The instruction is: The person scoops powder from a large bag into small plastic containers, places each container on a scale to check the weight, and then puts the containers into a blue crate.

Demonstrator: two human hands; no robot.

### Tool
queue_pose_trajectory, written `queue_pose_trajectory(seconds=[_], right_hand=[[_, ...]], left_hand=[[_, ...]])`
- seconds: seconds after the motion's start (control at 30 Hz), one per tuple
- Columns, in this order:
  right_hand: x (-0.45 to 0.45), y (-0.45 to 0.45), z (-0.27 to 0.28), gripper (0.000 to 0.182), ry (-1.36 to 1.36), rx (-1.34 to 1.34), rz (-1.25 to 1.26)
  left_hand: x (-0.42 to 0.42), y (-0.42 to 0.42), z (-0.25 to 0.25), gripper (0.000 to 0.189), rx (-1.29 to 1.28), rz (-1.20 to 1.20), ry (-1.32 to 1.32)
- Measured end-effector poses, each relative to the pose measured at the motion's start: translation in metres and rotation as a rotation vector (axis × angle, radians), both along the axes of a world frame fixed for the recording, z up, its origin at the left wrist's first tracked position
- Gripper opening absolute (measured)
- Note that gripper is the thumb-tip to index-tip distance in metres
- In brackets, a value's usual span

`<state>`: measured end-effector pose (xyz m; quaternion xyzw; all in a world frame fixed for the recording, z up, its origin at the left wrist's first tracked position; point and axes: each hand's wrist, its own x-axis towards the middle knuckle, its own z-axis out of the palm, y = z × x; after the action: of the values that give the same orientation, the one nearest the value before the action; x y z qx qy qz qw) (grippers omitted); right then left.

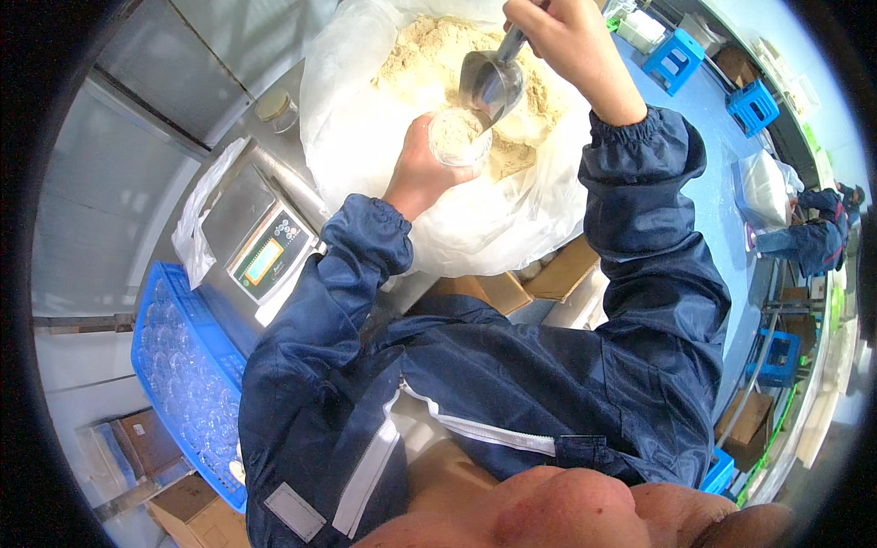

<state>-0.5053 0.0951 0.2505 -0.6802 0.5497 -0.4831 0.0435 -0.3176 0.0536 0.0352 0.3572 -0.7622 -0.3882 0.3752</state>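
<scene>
My left hand (426, 164) is wrapped around a clear round jar (460, 137) filled with pale powder, held over a large open plastic bag (349, 103). With my right hand (555, 34) I grip the handle of a metal scoop (490, 82), whose lip touches or overlaps the jar's rim. Beige powder (431, 51) lies heaped in the bag behind and below both. To the left, a digital scale (270, 253) with a lit display sits on a metal table (226, 301). A lidded clear jar (277, 111) stands beyond the scale.
A blue plastic basket (147, 342) of clear jars stands at the left, with a cardboard box (199, 514) below. An open cardboard box (507, 291) lies under the bag's near edge. Blue stools (675, 60) and a person (822, 229) beside a white sack (764, 188) are at the right.
</scene>
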Motion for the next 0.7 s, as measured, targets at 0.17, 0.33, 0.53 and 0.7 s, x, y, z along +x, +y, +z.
queue_pose_trajectory(seconds=[0.17,0.33,0.53,0.7], right_hand=[[0.021,0.004,0.004,0.016,0.128,-0.047,0.016],[0.027,0.013,0.010,0.015,0.154,-0.073,0.090],[0.031,0.026,0.018,0.015,0.074,0.018,0.144],[0.018,0.021,0.004,0.015,-0.063,-0.116,0.241]], left_hand=[[0.003,-0.002,-0.007,0.094,-0.124,-0.041,0.029],[0.005,-0.004,-0.008,0.090,-0.123,-0.086,0.080],[0.006,-0.002,-0.003,0.088,-0.101,-0.123,0.133],[0.011,-0.005,-0.009,0.091,-0.168,-0.083,0.118]])
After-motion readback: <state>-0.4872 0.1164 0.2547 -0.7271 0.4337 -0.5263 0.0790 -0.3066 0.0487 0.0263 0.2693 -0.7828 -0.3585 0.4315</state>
